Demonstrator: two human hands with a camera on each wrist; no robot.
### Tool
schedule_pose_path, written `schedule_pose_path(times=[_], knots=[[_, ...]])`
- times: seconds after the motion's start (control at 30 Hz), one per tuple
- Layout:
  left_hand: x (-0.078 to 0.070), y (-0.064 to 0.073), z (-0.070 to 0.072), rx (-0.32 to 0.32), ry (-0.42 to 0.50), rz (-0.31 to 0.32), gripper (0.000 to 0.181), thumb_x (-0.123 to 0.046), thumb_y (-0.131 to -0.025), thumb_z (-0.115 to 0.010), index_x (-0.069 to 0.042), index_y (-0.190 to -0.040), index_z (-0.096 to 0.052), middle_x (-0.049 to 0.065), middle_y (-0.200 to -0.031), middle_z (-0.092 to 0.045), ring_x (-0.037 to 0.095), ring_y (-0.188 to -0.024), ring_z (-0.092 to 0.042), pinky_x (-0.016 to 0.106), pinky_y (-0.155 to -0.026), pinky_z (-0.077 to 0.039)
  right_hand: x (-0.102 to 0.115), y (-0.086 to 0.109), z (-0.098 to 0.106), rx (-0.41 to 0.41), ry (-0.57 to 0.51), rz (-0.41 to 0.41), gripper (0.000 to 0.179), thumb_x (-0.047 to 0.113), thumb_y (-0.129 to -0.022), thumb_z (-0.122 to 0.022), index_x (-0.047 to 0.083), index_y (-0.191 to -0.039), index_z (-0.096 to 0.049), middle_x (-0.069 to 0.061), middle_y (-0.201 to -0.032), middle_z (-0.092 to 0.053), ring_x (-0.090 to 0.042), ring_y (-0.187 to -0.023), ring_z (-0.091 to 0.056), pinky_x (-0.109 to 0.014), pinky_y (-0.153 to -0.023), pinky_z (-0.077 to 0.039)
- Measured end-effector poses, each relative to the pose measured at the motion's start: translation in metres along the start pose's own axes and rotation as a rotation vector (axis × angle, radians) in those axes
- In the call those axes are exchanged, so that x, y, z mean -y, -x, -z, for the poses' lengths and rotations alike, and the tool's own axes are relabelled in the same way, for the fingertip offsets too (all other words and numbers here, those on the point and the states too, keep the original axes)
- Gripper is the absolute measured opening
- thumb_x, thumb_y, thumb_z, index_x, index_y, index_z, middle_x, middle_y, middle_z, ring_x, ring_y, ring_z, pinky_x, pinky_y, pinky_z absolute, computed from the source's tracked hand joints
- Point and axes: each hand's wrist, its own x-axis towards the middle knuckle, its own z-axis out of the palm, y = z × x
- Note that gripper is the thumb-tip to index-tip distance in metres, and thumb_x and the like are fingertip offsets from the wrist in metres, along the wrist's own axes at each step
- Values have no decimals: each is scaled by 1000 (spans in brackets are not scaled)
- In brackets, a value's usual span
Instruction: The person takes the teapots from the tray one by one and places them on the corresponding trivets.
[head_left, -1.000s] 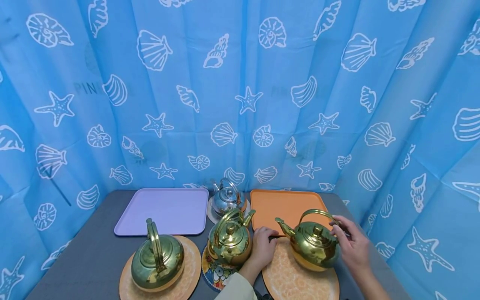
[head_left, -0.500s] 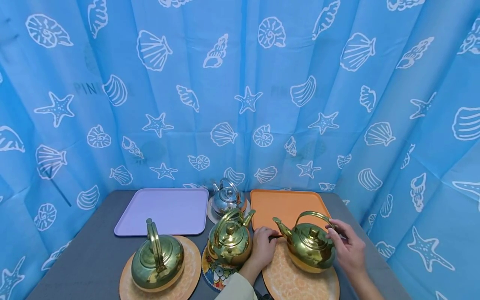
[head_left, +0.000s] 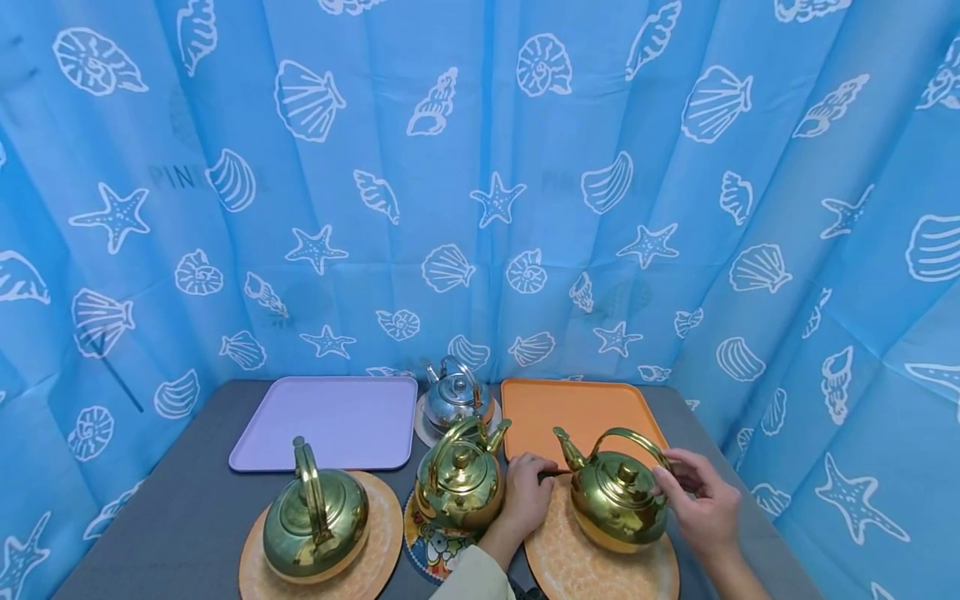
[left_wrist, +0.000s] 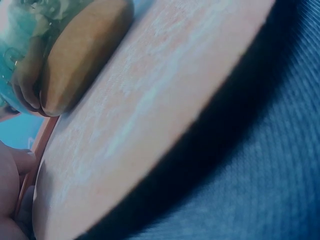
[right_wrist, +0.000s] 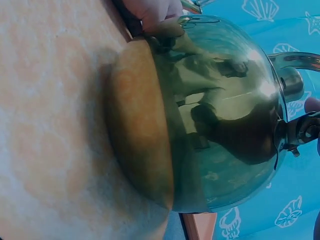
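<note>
In the head view my right hand [head_left: 701, 500] grips the handle of a shiny brass teakettle [head_left: 618, 500]. Its rounded base [right_wrist: 140, 120] appears to rest on the right round mat [head_left: 592, 575], spout turned up and leftward. My left hand [head_left: 528, 492] is at the near left corner of the orange tray [head_left: 577, 412], between tray and mat. Its thumb and fingers appear to pinch the tray's rim; the left wrist view shows part of this hand [left_wrist: 12, 175] beside the mat edge. A second brass teakettle [head_left: 459, 487] stands just left of this hand on a patterned mat [head_left: 435, 546].
Another brass teakettle [head_left: 315, 525] stands on the left round mat [head_left: 382, 533]. Behind the middle kettle sits a small silver teakettle [head_left: 456, 398] on a pale coaster [head_left: 425, 433]. A lilac tray [head_left: 326, 421] lies at back left. A blue shell-print curtain [head_left: 495, 250] encloses the grey table [head_left: 172, 500].
My right hand and the brass teakettle have come slightly lower and nearer to me, the kettle also shifting a little left. My left hand has stayed in place.
</note>
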Motion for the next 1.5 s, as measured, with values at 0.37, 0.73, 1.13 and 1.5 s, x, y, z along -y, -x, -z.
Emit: schedule_pose_path(times=[0.37, 0.73, 1.13, 1.5], knots=[[1, 0, -1, 11, -3, 24, 17, -3, -87, -68, -10, -101, -75, -4, -96, -63, 19, -96, -56, 34, -84, -47, -17, -8, 4, -69, -32, 68, 9, -24, -76, -63, -16, -81, -65, -10, -72, -67, -3, -59, -59, -11, -57, -47], [-11, 2, 8, 41, 56, 97, 19, -2, -88, -67, -9, -105, -74, -2, -103, -64, 21, -101, -55, 36, -86, -47, -28, -19, 7, -75, 78, -2, 11, -24, -76, -61, -15, -82, -66, -9, -70, -63, -5, -56, -53, -9, -56, -44], [-35, 3, 21, 72, 127, 212, 24, -7, -89, -68, -10, -113, -72, 1, -112, -62, 26, -112, -53, 41, -90, -47, -21, -31, 8, -20, 165, -69, 13, -23, -77, -61, -15, -85, -66, -19, -69, -61, 3, -61, -57, -8, -58, -44], [-68, 4, 43, 149, 372, 346, 39, -18, -91, -68, -17, -129, -60, 5, -123, -53, 33, -114, -52, 47, -83, -47, -72, -16, 24, 70, 322, -218, 13, -4, -85, -68, 0, -96, -73, 16, -91, -65, 10, -75, -55, -7, -69, -43]])
